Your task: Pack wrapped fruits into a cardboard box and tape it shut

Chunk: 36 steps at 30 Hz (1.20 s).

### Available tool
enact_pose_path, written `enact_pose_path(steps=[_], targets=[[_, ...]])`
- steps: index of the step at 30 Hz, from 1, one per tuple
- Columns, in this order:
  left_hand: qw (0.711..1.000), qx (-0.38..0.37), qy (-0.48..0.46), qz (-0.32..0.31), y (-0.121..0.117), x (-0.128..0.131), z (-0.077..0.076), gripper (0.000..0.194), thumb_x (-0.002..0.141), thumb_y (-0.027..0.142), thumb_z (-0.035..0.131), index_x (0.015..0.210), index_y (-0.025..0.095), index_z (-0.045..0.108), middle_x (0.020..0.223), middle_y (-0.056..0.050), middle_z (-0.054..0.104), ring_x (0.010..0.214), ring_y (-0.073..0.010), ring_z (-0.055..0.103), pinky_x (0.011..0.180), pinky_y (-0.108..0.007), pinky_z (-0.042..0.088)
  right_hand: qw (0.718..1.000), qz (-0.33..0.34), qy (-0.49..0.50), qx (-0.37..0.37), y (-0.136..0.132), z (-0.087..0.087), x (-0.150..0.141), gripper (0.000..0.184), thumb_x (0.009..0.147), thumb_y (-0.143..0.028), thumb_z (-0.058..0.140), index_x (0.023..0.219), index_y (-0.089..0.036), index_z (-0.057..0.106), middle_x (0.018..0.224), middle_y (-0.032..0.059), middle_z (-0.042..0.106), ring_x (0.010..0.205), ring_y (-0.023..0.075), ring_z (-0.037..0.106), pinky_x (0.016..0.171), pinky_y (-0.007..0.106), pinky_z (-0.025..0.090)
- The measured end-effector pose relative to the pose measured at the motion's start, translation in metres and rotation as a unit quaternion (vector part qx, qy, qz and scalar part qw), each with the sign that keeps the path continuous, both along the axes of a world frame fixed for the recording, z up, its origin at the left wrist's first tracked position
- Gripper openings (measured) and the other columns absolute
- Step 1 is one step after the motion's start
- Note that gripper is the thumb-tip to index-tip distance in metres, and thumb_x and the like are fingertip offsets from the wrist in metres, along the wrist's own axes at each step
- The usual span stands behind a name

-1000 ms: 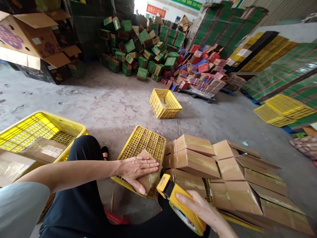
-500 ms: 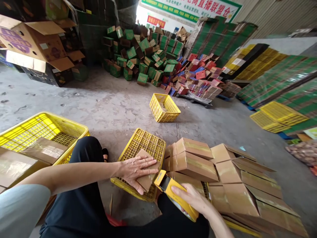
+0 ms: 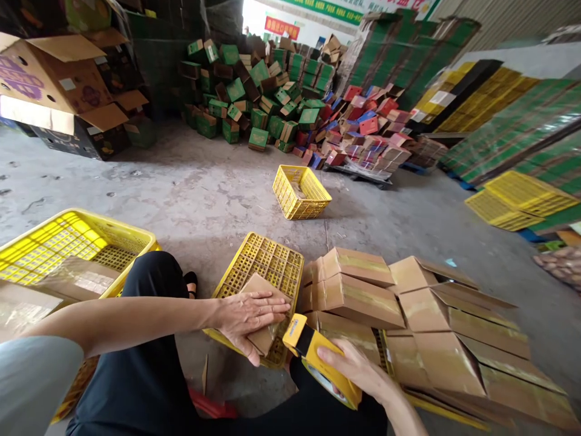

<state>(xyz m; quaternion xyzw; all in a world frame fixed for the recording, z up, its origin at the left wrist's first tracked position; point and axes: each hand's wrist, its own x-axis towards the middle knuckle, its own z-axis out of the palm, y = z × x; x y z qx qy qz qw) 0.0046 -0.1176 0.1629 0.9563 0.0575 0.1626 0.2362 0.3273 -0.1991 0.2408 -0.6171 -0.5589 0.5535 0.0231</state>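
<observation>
Flat on a small cardboard box (image 3: pixel 262 286) lies my left hand (image 3: pixel 252 316), fingers stretched out and pressing on its top. That box rests on an upturned yellow plastic crate (image 3: pixel 272 257) between my knees. My right hand (image 3: pixel 351 366) is wrapped round a yellow tape dispenser (image 3: pixel 324 357). The dispenser's front end is at the right edge of the crate, close to the box. Whether tape joins the two I cannot tell.
Several flattened cardboard boxes (image 3: pixel 436 321) are stacked to my right. At my left stands a yellow crate (image 3: pixel 131 233) with boxes inside. Another yellow crate (image 3: pixel 302 194) sits on the floor ahead. Piles of green cartons (image 3: pixel 258 136) and red cartons (image 3: pixel 363 130) lie beyond.
My left hand has shifted slightly left on the box, its fingers now closer together. The dispenser stays near the crate's right edge. The camera view has tilted slightly down.
</observation>
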Motion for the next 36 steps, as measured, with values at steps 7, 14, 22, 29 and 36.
enact_pose_path(steps=[7,14,22,29,36], targets=[[1.000,-0.026,0.009,-0.007,0.003,0.005,-0.002,0.103,0.091,0.077,0.058,0.161,0.005,0.034,0.171,-0.022,0.024,0.161,-0.0332,0.022,0.133,-0.044,0.012,0.997,-0.065,-0.009,-0.048,-0.016,0.001,0.020,0.069,0.078,-0.084,0.062,0.096,-0.018,0.068,0.081,0.0027,0.068,0.065,0.0197,0.067,0.057,0.028,0.054],[0.999,-0.032,0.013,0.023,0.002,-0.007,0.000,0.093,0.100,0.075,0.044,0.164,0.009,0.030,0.171,-0.018,0.026,0.161,-0.0290,0.023,0.133,-0.041,0.011,0.998,-0.057,-0.007,-0.032,-0.014,-0.010,0.010,0.075,0.072,-0.088,0.065,0.093,-0.017,0.070,0.075,0.0031,0.070,0.065,0.0210,0.068,0.055,0.028,0.052],[0.939,-0.057,-0.033,0.336,-0.014,-0.015,-0.028,0.083,0.104,0.069,0.039,0.167,0.017,0.025,0.174,-0.018,0.020,0.162,-0.0353,0.017,0.131,-0.055,0.013,0.995,-0.093,0.009,-0.040,-0.017,-0.028,-0.020,0.067,0.074,-0.085,0.067,0.091,-0.020,0.063,0.068,0.0002,0.069,0.058,0.0187,0.069,0.053,0.027,0.053],[0.762,-0.405,-0.027,0.504,-0.006,-0.044,-0.041,0.076,0.099,0.074,0.035,0.142,0.017,0.061,0.137,-0.017,0.070,0.134,-0.0389,0.061,0.115,-0.047,0.044,0.995,-0.101,-0.004,-0.002,-0.009,-0.027,-0.053,0.065,0.075,-0.083,0.068,0.091,-0.020,0.061,0.065,0.0002,0.070,0.054,0.0179,0.068,0.050,0.025,0.052],[0.663,-0.586,-0.135,0.446,-0.021,-0.071,-0.047,0.089,0.098,0.081,0.027,0.129,0.010,0.070,0.125,-0.015,0.076,0.114,-0.0346,0.072,0.097,-0.040,0.060,0.999,-0.028,-0.004,0.035,0.006,0.004,-0.090,0.064,0.078,-0.081,0.065,0.091,-0.018,0.068,0.068,0.0030,0.073,0.053,0.0196,0.068,0.047,0.025,0.050]])
